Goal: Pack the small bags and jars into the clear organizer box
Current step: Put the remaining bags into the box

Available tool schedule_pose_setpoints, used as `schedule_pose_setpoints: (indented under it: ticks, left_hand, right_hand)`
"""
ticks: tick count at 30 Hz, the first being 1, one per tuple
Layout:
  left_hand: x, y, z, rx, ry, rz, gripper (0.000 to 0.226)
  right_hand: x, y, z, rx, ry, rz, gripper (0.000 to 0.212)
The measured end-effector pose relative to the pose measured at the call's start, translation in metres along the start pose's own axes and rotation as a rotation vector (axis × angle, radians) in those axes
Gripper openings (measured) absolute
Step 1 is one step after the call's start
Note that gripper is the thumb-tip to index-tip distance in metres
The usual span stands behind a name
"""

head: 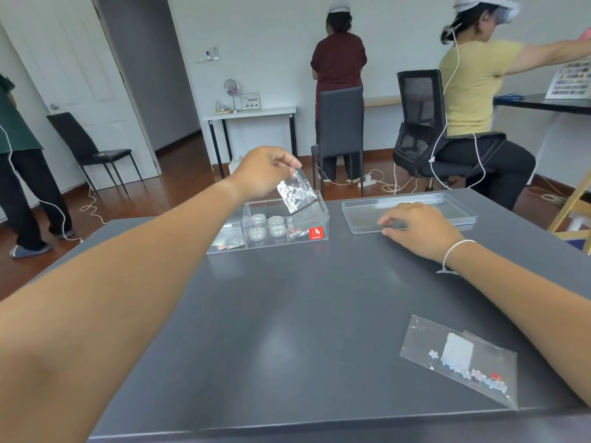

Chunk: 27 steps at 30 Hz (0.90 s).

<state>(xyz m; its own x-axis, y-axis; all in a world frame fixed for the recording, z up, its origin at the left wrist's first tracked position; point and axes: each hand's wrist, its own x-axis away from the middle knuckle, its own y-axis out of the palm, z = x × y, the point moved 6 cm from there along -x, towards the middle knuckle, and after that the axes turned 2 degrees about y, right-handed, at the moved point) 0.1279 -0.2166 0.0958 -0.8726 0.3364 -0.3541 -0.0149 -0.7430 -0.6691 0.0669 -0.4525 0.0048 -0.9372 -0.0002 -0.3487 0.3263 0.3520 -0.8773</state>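
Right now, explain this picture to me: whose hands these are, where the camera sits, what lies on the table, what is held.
There is no machine here. One camera, worn on a person's head, looks down at their own hands. The left hand pinches a small clear bag above the clear organizer box, which already holds small jars. The right hand rests open on the dark table, touching the box's lid. Another bag lies near the table's front edge. Other people work behind.
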Motion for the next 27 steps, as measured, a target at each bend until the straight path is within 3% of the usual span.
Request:
schedule_pose_setpoints:
  ticks: [9, 16, 20, 27]
  left_hand:
    - [-0.006, 0.033, -0.023, -0.177, -0.033, -0.098, 0.02]
    - [0.001, 0.041, -0.03, -0.372, 0.025, -0.196, 0.037]
    - [0.005, 0.037, -0.027, -0.434, 0.094, -0.114, 0.04]
    - [0.046, 0.052, 0.013, -0.303, 0.296, -0.04, 0.028]
  right_hand:
    - [-0.003, 0.003, 0.001, -0.025, -0.021, 0.048, 0.015]
    - [-0.003, 0.003, 0.002, -0.031, -0.023, 0.05, 0.015]
    - [-0.003, 0.004, 0.002, -0.039, -0.013, 0.049, 0.015]
    - [0.0, 0.003, 0.0, -0.04, -0.004, 0.046, 0.016]
